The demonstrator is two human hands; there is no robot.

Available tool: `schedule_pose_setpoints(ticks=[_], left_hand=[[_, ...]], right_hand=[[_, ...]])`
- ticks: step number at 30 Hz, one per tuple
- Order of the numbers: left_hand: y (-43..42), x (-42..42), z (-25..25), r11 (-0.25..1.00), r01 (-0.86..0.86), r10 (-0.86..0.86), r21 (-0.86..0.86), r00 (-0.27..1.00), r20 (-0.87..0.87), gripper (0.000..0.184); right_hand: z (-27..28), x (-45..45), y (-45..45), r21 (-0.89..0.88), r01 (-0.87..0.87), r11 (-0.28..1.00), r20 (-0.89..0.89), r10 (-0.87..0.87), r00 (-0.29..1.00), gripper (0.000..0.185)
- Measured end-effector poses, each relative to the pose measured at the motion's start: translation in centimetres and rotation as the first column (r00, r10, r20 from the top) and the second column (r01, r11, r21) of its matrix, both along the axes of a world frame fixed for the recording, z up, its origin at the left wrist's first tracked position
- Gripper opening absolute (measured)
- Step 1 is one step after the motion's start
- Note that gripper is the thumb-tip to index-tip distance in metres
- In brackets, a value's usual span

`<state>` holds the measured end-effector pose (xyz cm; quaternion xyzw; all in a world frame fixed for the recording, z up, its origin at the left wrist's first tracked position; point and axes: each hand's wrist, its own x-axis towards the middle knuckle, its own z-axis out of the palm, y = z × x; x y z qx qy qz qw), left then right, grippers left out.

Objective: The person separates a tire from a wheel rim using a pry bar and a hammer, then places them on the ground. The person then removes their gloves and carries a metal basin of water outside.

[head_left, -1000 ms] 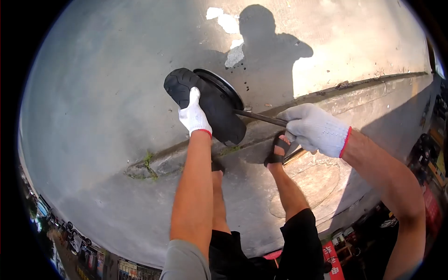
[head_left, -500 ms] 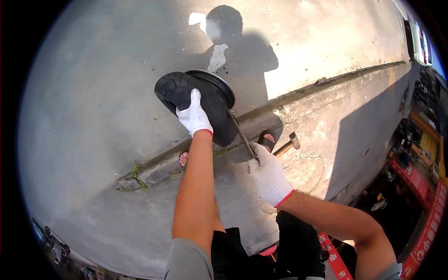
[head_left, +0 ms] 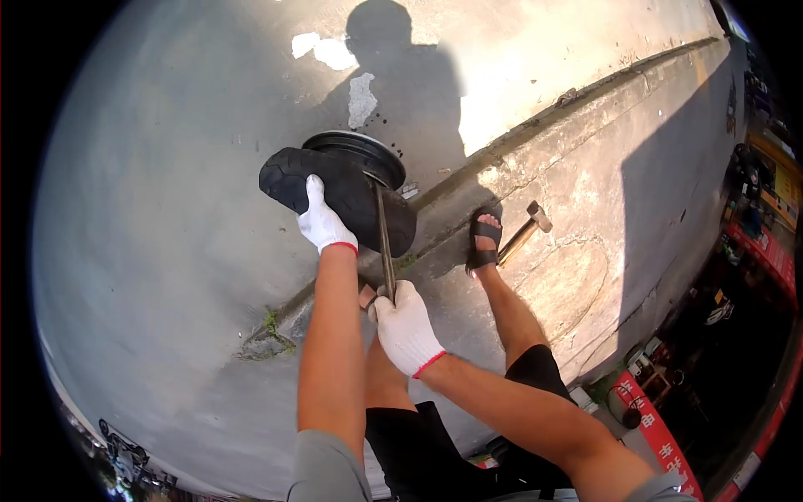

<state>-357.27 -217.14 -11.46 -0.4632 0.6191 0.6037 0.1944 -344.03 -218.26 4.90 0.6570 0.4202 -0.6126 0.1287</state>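
Note:
A black rubber tire (head_left: 355, 205) stands tilted in front of me, with a dark metal wheel rim (head_left: 355, 149) showing out of its far side. My left hand (head_left: 324, 219), in a white knit glove, grips the tire's near side, thumb lying over the tread. In the other white glove, my right hand (head_left: 406, 326) is closed around the lower end of a long metal tire lever (head_left: 384, 238). The lever's far end reaches the edge between tire and rim; its tip is hidden there.
A hammer (head_left: 527, 232) with a wooden handle lies on the concrete beside my sandaled right foot (head_left: 485, 238). A raised, cracked curb edge (head_left: 535, 125) runs diagonally across the ground. Shop goods and red banners (head_left: 657, 431) stand at the lower right.
My right hand has swung left with the tire lever, which now stands more upright across the tire. The tire and rim have shifted slightly left, and more of the rim shows.

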Motion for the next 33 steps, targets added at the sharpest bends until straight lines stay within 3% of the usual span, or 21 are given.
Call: schedule_pose_setpoints(ticks=[1, 2, 4, 5, 7, 8, 11, 13, 14, 16, 18, 20, 22, 23, 24, 26, 28, 29, 33], left_hand=[[-0.1, -0.4, 1.1, 1.000, 0.019, -0.019, -0.004, 0.999, 0.041, 0.051], [-1.0, -0.5, 1.3, 0.998, 0.007, -0.010, 0.061, 0.999, 0.037, 0.051], [-3.0, -0.9, 1.3, 0.991, -0.028, 0.023, 0.132, 0.999, 0.036, 0.054], [-3.7, -0.8, 1.2, 0.992, -0.025, 0.021, 0.121, 0.999, 0.035, 0.054], [-4.5, -0.7, 1.1, 0.977, -0.082, 0.074, 0.196, 0.996, 0.049, 0.057], [-4.8, -0.5, 1.1, 0.977, -0.091, 0.084, 0.192, 0.995, 0.046, 0.057], [-5.0, 0.7, 1.4, 0.986, -0.118, 0.115, 0.117, 0.993, 0.028, 0.060], [-5.9, 1.7, 1.8, 0.993, -0.080, 0.080, 0.083, 0.997, -0.004, 0.063], [-6.6, 2.3, 2.1, 0.998, -0.051, 0.051, 0.040, 0.999, 0.005, 0.062], [-8.6, 4.0, 2.0, 0.995, 0.002, 0.004, 0.104, 0.999, -0.054, 0.060], [-10.1, 5.0, 1.3, 0.990, 0.031, -0.019, 0.140, 0.996, -0.081, 0.059], [-10.8, 5.1, 1.0, 0.962, 0.065, -0.027, 0.266, 0.990, -0.141, 0.062], [-11.4, 4.1, 1.6, 0.936, 0.068, -0.059, 0.345, 0.998, -0.036, 0.064], [-11.5, 3.4, 2.2, 0.924, 0.057, -0.073, 0.378, 0.997, 0.027, 0.063], [-11.5, 2.8, 3.0, 0.912, 0.044, -0.088, 0.408, 0.992, 0.090, 0.061], [-11.5, 2.6, 3.3, 0.883, 0.023, -0.078, 0.469, 0.992, 0.098, 0.059], [-11.3, 2.8, 3.4, 0.846, 0.016, -0.055, 0.532, 0.997, 0.059, 0.058], [-11.6, 3.0, 2.8, 0.842, 0.110, -0.151, 0.528, 0.988, 0.034, 0.073], [-12.3, 4.0, 1.8, 0.866, 0.146, -0.175, 0.478, 0.984, 0.016, 0.073]], right_hand=[[1.5, -2.4, 1.9, -0.161, 0.183, 0.970, 0.014, -0.184, 0.983, 0.006], [1.7, -3.3, 3.7, -0.206, 0.090, 0.974, -0.030, -0.098, 0.995, 0.007], [0.6, -4.1, 3.5, -0.332, 0.139, 0.933, -0.017, -0.153, 0.988, 0.011], [-0.2, -3.8, 2.6, -0.342, 0.142, 0.929, -0.016, -0.157, 0.988, 0.011], [-1.6, -3.9, 1.2, -0.138, 0.044, 0.989, -0.048, -0.051, 0.998, 0.014], [-1.5, -3.9, 1.7, -0.143, 0.034, 0.989, -0.051, -0.042, 0.998, 0.014], [0.8, -4.1, 7.1, -0.443, 0.050, 0.895, -0.084, -0.097, 0.992, 0.016], [0.4, -2.7, 10.4, -0.554, -0.034, 0.832, -0.076, -0.010, 0.997, 0.020], [0.5, -1.7, 12.7, -0.616, -0.148, 0.773, -0.156, 0.064, 0.986, 0.021], [1.8, -1.5, 14.4, -0.504, -0.471, 0.724, -0.182, 0.443, 0.878, 0.026], [1.8, 0.2, 14.1, -0.422, -0.651, 0.631, -0.197, 0.637, 0.745, 0.028], [2.6, 0.8, 15.6, -0.419, -0.700, 0.578, -0.266, 0.659, 0.703, 0.028], [4.2, 0.2, 18.5, -0.240, -0.908, 0.343, -0.278, 0.872, 0.402, 0.021], [4.0, 1.3, 20.0, 0.020, -0.979, 0.204, -0.283, 0.940, 0.190, 0.021], [3.1, 2.7, 21.5, 0.246, -0.969, -0.016, -0.100, 0.994, -0.042, 0.021], [3.4, 1.0, 23.4, 0.195, -0.956, -0.220, 0.118, 0.973, -0.200, 0.020], [1.1, 0.2, 24.8, 0.240, -0.914, -0.329, 0.248, 0.931, -0.270, 0.019], [-0.5, -0.1, 25.7, 0.249, -0.905, -0.344, 0.279, 0.921, -0.273, 0.019], [-7.8, -0.5, 28.2, 0.392, -0.826, -0.406, 0.349, 0.896, -0.275, 0.025]])
